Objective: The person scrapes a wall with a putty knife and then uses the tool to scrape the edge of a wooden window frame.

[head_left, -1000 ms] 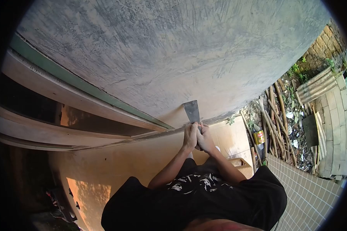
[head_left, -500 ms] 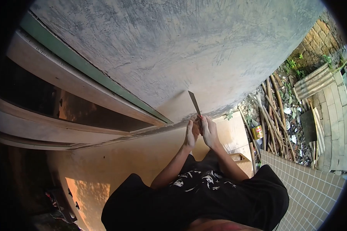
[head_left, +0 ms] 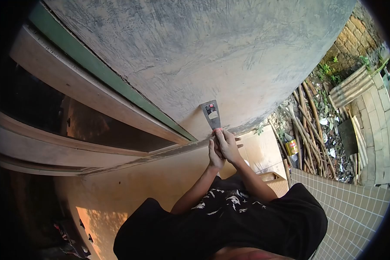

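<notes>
A putty knife (head_left: 210,114) with a wide, dark metal blade points away from me in front of the wall. Its flat face is turned up and carries a red and a pale mark. My right hand (head_left: 230,149) is closed on it, thumb at the base of the blade. Pressed close against that hand, my left hand (head_left: 216,157) is closed about the lower end of the handle, its fingers partly hidden. The handle itself is mostly covered by both hands. Beyond the blade, the wall (head_left: 195,60) has a streaky grey and whitish coat.
A green-edged window frame (head_left: 117,82) runs along the left. Below are a tan tiled floor (head_left: 147,186) and a box-like tan container (head_left: 273,182) by my right forearm. Bamboo poles (head_left: 310,130), a yellow can (head_left: 291,147) and rubble lie to the right.
The putty knife has turned from edge-on to showing its flat face, and its blade has shifted slightly left. My right hand has rolled with it; the left stays close by.
</notes>
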A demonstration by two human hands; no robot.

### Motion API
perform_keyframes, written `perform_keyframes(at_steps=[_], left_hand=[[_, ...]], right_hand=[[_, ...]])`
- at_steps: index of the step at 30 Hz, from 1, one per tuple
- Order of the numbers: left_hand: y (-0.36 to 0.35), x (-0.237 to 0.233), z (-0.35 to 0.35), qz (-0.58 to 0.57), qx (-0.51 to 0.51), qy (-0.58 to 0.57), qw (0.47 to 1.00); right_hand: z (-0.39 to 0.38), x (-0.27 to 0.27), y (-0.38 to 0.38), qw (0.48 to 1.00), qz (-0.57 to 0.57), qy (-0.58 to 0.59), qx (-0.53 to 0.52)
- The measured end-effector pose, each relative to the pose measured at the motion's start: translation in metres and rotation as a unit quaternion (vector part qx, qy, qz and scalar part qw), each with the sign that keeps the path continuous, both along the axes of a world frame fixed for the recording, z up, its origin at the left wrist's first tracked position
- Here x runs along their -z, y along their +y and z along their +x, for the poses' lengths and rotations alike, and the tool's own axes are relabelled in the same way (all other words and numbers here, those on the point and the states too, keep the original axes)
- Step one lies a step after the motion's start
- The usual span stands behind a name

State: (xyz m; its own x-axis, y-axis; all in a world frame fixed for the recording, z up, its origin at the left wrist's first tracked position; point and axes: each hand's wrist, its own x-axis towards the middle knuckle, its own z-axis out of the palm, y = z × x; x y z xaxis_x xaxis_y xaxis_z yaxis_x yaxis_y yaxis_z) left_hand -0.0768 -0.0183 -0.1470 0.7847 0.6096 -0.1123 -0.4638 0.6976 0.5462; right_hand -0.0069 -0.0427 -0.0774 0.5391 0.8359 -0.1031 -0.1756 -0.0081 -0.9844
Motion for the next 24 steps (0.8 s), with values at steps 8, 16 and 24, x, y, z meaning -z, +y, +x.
perform_keyframes(at_steps=[8, 16, 24], left_hand=[[-0.010, -0.040, 0.016, -0.033, -0.083, 0.088, 0.992], [0.002, -0.022, 0.016, 0.024, -0.023, 0.126, 0.991], [0.006, -0.012, 0.021, 0.105, -0.067, 0.174, 0.977]], right_hand=[[0.004, -0.021, -0.010, 0.990, -0.068, -0.097, 0.076], [0.004, 0.008, -0.005, 0.985, -0.030, -0.101, 0.137], [0.009, 0.010, 0.005, 0.988, -0.005, -0.059, 0.142]])
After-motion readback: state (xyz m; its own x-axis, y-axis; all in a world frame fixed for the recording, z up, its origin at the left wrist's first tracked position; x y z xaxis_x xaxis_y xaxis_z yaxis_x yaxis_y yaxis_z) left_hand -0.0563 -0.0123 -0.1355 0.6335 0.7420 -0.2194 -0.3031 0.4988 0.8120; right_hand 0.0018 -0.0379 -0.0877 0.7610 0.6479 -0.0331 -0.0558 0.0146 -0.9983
